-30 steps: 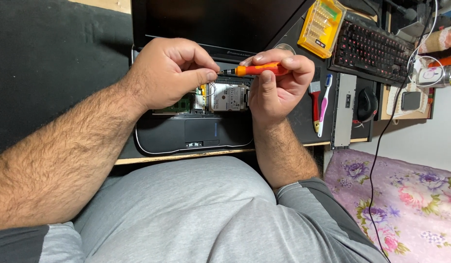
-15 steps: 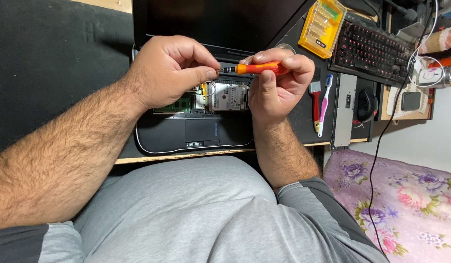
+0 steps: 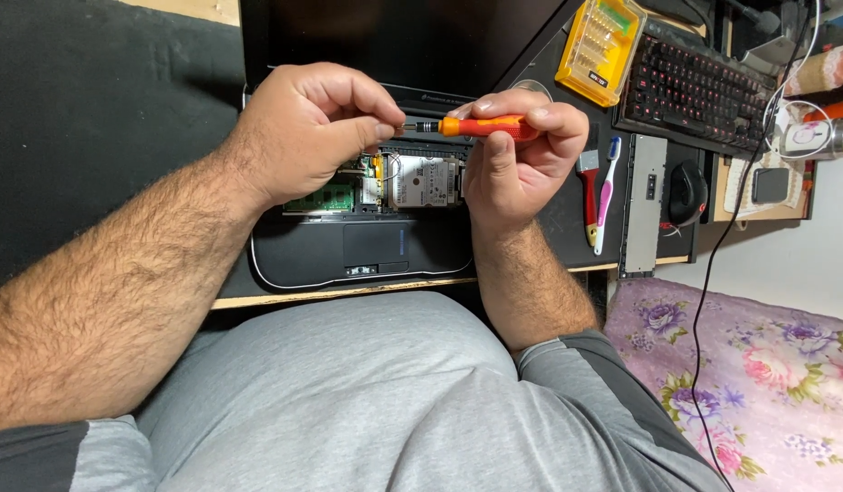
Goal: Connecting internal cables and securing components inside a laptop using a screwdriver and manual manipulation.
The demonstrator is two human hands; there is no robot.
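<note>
Orange-handled screwdriver [image 3: 480, 127]: lies level above the opened laptop [image 3: 357, 246], long axis running left to right, tip pointing at the left hand.
Right hand [image 3: 521, 155]: fingers curled closed round the handle, thumb beneath.
Left hand [image 3: 316, 128]: thumb and forefinger pinched narrow at the metal tip; whether a bit sits between them cannot be told.
Laptop internals: drive [image 3: 424, 180] and green memory [image 3: 319, 198] exposed just below both hands.
Yellow bit case [image 3: 603, 38]: farther off, beside the keyboard [image 3: 690, 87].

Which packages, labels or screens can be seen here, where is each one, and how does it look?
Laptop screen: top centre, behind both hands, dark rectangle, switched off.
Screwdriver bit case: upper right, beside the keyboard, yellow clear plastic box with a small dark label.
Hard drive label: inside the opened laptop, below the orange screwdriver, white rectangle, print too small to read.
</note>
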